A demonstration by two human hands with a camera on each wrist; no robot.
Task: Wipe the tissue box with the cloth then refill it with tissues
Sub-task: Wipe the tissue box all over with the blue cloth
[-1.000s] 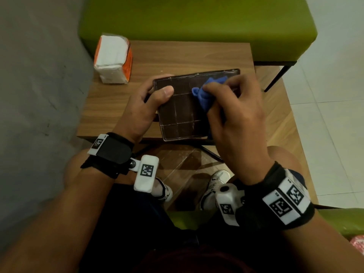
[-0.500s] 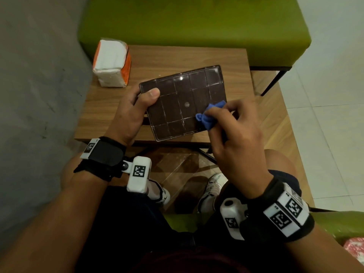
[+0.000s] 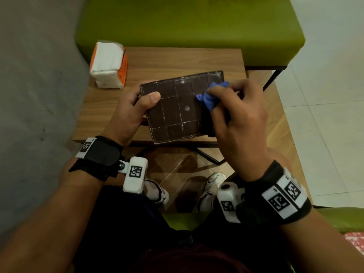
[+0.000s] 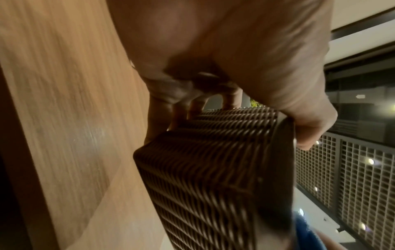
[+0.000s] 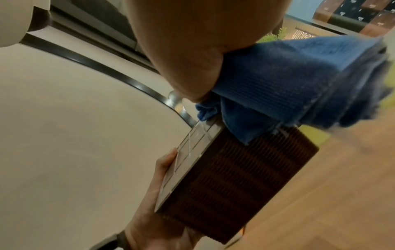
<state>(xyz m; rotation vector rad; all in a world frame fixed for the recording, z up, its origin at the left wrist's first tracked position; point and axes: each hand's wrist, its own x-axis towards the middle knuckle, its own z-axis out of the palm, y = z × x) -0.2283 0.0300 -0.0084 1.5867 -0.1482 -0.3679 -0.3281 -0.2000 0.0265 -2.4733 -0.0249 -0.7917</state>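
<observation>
Dark woven tissue box [image 3: 177,109], held above the near edge of a wooden table [image 3: 185,60] by the left hand [image 3: 130,113], thumb on its flat gridded face, fingers curled beneath. Blue cloth [image 3: 210,97] bunched in the right hand [image 3: 238,119], pressed there; best wiped firmly into grid lines and corners. Tissue pack [image 3: 108,66] at the table's far left, green bench [image 3: 189,26] beyond.

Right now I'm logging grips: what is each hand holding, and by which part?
Left hand grips the tissue box by its left end. Right hand pinches the bunched blue cloth against the box's flat face.
</observation>
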